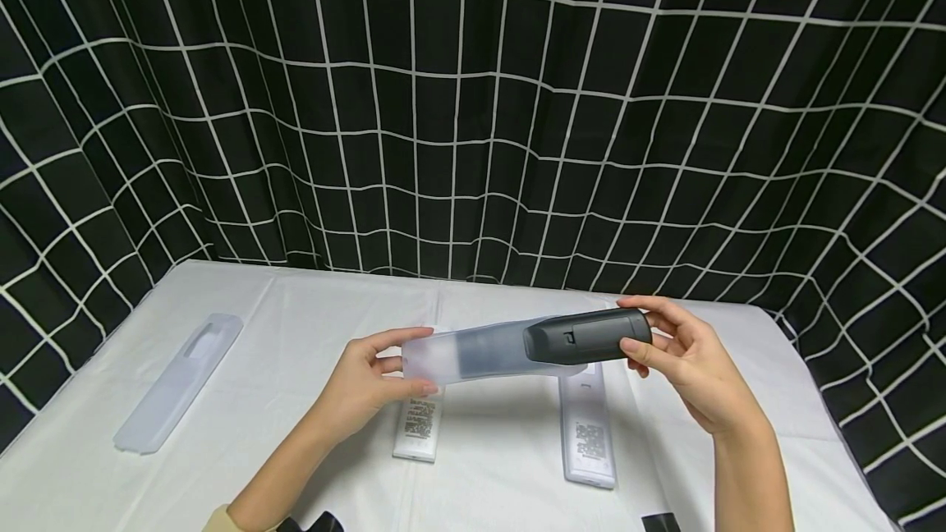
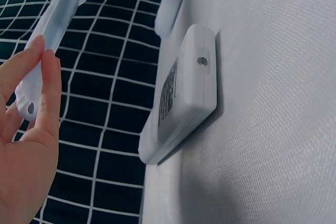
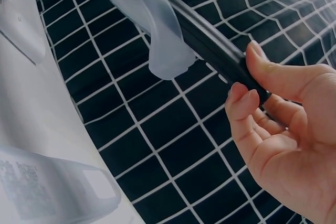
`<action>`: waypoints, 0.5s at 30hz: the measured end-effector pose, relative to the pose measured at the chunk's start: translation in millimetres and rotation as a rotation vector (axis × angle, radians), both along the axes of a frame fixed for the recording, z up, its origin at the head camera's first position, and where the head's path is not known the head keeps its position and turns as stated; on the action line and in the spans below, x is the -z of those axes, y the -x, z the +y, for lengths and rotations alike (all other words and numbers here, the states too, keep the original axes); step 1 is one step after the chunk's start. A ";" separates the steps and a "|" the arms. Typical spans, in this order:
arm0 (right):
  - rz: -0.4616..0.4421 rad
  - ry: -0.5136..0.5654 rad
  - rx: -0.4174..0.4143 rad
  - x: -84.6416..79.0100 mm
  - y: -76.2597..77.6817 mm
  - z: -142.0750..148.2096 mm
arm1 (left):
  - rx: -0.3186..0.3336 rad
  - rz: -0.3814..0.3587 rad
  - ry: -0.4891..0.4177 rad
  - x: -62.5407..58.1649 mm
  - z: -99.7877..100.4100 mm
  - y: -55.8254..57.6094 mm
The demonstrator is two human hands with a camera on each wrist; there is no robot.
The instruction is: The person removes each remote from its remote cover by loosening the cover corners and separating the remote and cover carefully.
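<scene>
Between the hands, above the table, is a black remote control [image 1: 591,337], its far part inside a translucent silicone sleeve [image 1: 491,350]. My left hand [image 1: 367,378] pinches the sleeve's closed end between thumb and fingers; a small hole shows in that end in the left wrist view. The remote's bare end is held by my right hand [image 1: 691,364], thumb on the near side and fingers behind. Its back, with a battery cover, faces up. In the right wrist view the sleeve's loose mouth [image 3: 168,51] hangs away from the remote.
Below the hands lie a white remote [image 1: 419,427] with a printed label and, to its right, another white remote [image 1: 589,437] in a translucent sleeve. A separate translucent sleeve [image 1: 177,384] lies at the table's left. Behind the white-covered table [image 1: 318,294] hangs a black gridded curtain [image 1: 473,105].
</scene>
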State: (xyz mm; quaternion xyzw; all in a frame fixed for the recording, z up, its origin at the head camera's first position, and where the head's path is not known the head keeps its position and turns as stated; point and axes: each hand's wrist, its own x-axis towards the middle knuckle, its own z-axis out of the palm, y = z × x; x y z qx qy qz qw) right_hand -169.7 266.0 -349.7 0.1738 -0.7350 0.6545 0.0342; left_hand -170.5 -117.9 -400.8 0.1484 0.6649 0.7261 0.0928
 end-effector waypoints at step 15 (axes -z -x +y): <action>0.007 0.008 0.014 0.2 0.1 1.9 | -0.009 0.000 0.008 2.1 -1.7 1.4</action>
